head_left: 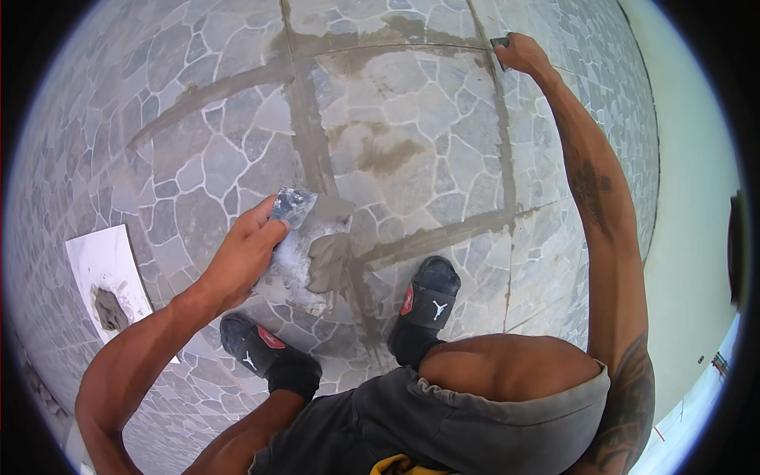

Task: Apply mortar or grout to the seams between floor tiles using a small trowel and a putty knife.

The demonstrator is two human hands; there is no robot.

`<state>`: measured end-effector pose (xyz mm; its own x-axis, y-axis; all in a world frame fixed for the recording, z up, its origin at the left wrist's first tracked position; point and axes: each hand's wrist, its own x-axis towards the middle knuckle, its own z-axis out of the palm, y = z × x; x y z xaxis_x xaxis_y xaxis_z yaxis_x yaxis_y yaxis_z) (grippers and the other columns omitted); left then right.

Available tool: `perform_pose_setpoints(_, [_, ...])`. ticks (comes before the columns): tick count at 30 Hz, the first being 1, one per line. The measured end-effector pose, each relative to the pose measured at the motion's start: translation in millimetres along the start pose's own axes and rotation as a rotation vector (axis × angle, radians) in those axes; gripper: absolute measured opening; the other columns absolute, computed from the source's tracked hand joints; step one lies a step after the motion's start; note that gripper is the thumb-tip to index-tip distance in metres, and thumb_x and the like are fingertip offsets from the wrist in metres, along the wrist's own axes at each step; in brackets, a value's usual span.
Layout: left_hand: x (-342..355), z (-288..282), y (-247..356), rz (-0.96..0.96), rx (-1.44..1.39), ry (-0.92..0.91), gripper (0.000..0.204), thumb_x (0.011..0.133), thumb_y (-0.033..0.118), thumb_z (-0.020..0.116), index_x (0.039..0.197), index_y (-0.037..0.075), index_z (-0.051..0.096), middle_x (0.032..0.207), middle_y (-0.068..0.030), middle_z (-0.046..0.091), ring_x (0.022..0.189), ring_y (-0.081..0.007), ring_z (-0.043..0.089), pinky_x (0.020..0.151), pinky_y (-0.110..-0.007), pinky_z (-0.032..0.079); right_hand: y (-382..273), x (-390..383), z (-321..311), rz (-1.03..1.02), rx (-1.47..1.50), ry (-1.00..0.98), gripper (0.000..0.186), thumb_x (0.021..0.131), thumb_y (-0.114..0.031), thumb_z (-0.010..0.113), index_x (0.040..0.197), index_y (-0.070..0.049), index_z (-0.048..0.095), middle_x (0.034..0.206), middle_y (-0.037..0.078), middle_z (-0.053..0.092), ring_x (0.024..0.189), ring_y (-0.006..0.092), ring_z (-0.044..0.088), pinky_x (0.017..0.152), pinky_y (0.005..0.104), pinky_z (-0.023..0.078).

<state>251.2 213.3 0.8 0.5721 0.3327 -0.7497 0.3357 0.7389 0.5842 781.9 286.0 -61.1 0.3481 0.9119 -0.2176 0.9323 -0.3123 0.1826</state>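
My left hand (248,252) grips the edge of a thin, flat grey-white plate (286,273), its thumb on top. Grey-brown grout (328,261) lies in a lump and smears on that plate, above the floor. Far to the right, at the end of my outstretched arm, my right hand (524,54) is closed on a small dark, flat spreader (499,43). The spreader is at a joint between the stone-patterned floor tiles (396,95); its exact shape is partly hidden by the fingers. Wet grout covers several tile joints (310,127) between my hands, and a smear (389,154) marks one tile's face.
A white tile offcut (131,261) with a heap of grout (109,309) lies at the left. My feet, in black slides (427,297), stand on the tiles near a grouted joint. A pale wall (689,158) runs along the right side.
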Motion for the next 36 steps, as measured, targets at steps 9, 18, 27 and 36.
perform_pose_setpoints(9, [27.4, -9.6, 31.7, 0.030, -0.160, 0.080, 0.036, 0.093, 0.015, 0.043, 0.127, 0.006, 0.051, 0.103, -0.0039, 0.060, 0.084, -0.0110, 0.062, 0.073, -0.029, 0.057, -91.2, -128.9, -77.4, -0.097, 1.078, -0.326, 0.036, 0.087, -0.019, 0.062, 0.117, 0.002, 0.061, 0.092, 0.008, 0.064, 0.075, 0.0157, 0.061, 0.075, 0.0293, 0.052])
perform_pose_setpoints(18, [32.1, 1.8, 56.5, 0.086, -0.164, 0.026, 0.030, 0.094, 0.017, 0.043, 0.120, 0.007, 0.053, 0.102, -0.0038, 0.057, 0.086, -0.0119, 0.061, 0.075, -0.030, 0.056, -147.8, -205.3, -128.2, -0.799, 0.691, 0.007, 0.050, 0.077, 0.004, 0.060, 0.126, -0.008, 0.055, 0.112, 0.014, 0.064, 0.098, 0.0304, 0.066, 0.084, 0.0374, 0.054])
perform_pose_setpoints(27, [19.0, 10.6, 58.7, 0.161, -0.165, 0.036, 0.033, 0.095, 0.018, 0.043, 0.123, 0.005, 0.053, 0.103, -0.0045, 0.057, 0.087, -0.0130, 0.060, 0.076, -0.030, 0.056, -157.2, -235.4, -136.2, -1.010, 0.340, 0.231, 0.059, 0.069, 0.007, 0.064, 0.126, -0.009, 0.057, 0.127, 0.013, 0.058, 0.117, 0.0328, 0.056, 0.093, 0.0406, 0.051])
perform_pose_setpoints(36, [11.3, 22.2, 58.2, 0.148, -0.111, 0.022, 0.035, 0.092, 0.015, 0.042, 0.124, 0.005, 0.053, 0.106, -0.0056, 0.058, 0.089, -0.0139, 0.060, 0.077, -0.031, 0.055, -145.5, -254.6, -138.7, -1.031, 0.235, 0.197, 0.051, 0.074, 0.003, 0.062, 0.124, -0.010, 0.058, 0.128, 0.011, 0.057, 0.121, 0.0318, 0.053, 0.096, 0.0414, 0.049])
